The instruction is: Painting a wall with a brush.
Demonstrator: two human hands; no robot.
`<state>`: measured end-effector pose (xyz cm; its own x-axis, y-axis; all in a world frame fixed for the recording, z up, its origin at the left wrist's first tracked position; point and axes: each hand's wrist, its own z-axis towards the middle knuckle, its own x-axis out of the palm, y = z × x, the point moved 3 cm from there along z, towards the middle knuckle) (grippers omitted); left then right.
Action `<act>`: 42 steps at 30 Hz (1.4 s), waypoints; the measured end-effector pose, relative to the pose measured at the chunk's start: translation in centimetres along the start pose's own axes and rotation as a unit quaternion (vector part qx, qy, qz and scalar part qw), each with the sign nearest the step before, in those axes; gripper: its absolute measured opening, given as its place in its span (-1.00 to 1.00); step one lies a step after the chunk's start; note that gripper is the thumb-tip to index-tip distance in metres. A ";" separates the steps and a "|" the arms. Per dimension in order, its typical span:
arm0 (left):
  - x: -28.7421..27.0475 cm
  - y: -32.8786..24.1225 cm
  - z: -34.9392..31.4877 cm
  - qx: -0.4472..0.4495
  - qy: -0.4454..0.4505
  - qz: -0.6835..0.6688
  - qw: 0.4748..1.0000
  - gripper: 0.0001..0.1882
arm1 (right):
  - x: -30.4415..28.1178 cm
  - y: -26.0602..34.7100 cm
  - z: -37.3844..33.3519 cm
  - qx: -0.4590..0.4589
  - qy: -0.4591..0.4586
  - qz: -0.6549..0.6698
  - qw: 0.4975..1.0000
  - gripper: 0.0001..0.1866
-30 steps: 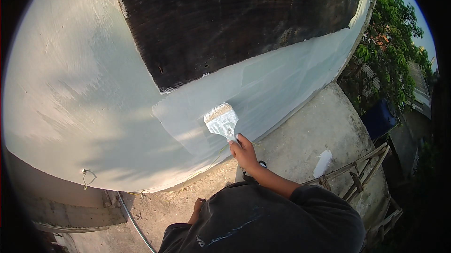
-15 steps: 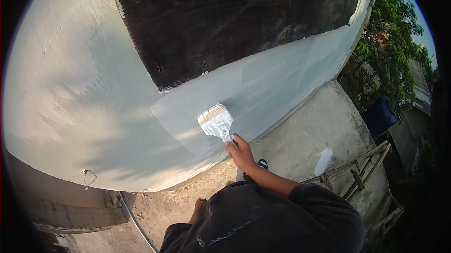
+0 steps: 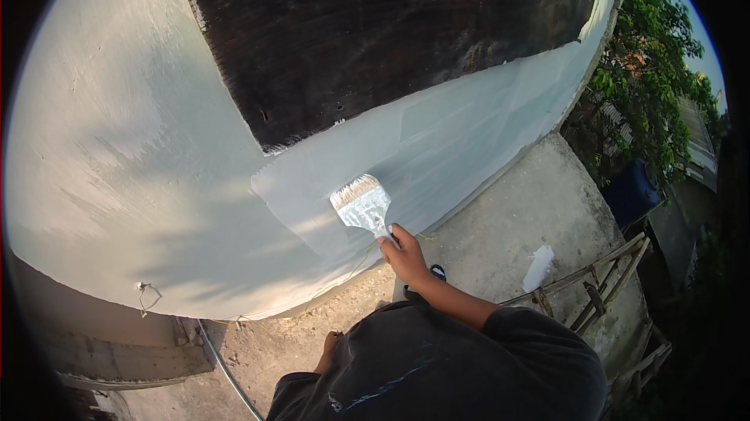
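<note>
My right hand (image 3: 403, 255) is closed round the handle of a wide paintbrush (image 3: 366, 207), whose ferrule is smeared with white paint. The pale bristles point up and left at the wall (image 3: 195, 210), which is coated whitish grey; whether they touch it I cannot tell. Above the brush a large dark panel (image 3: 375, 38) with paint-marked edges is set in the wall. Low by my left side, my left hand (image 3: 331, 340) shows only in part beside my dark shirt, its fingers mostly hidden.
A wooden ladder-like frame (image 3: 590, 288) lies at the right, near a white paint patch (image 3: 539, 268) on the concrete ledge (image 3: 516, 210). Beyond stand a blue barrel (image 3: 634, 194) and a tree (image 3: 648, 54). A thin hose (image 3: 226, 370) runs along the ground, and a wire loop (image 3: 147, 296) sticks out of the wall.
The paintbrush and my right hand have shifted very slightly right and down. My left hand stays by my side.
</note>
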<state>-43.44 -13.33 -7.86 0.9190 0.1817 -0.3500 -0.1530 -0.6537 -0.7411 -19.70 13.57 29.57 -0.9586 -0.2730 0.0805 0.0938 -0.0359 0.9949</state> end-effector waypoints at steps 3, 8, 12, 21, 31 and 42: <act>0.4 -1.8 0.5 0.000 0.008 0.014 1.000 -0.61 | 0.0 0.4 -0.2 -0.007 -0.005 -0.025 1.000 -0.87; 0.1 -1.6 0.9 0.018 0.006 0.049 0.999 -0.62 | -2.0 -0.2 0.4 0.011 -0.038 0.028 0.999 -0.89; 0.3 -1.2 0.5 0.017 0.003 0.041 0.999 -0.63 | -2.6 -0.3 0.7 0.018 -0.063 0.051 0.997 -0.90; -0.2 0.5 1.8 -0.008 -0.001 0.026 1.000 -0.61 | -2.6 0.0 0.5 0.001 -0.056 0.017 0.998 -0.90; -0.3 -0.7 1.4 0.021 -0.001 0.051 0.998 -0.61 | -3.7 -2.0 0.0 0.048 -0.065 -0.006 0.997 -0.84; -0.7 -2.5 0.8 0.038 0.004 0.080 0.996 -0.59 | -3.4 -0.7 1.0 0.019 -0.067 0.012 0.998 -0.87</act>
<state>-44.01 -11.23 -6.24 0.8836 0.0724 -0.4626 -0.3249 -0.6166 -0.7171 -16.73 15.46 28.69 -0.9839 -0.1420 0.1082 0.1086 0.0051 0.9941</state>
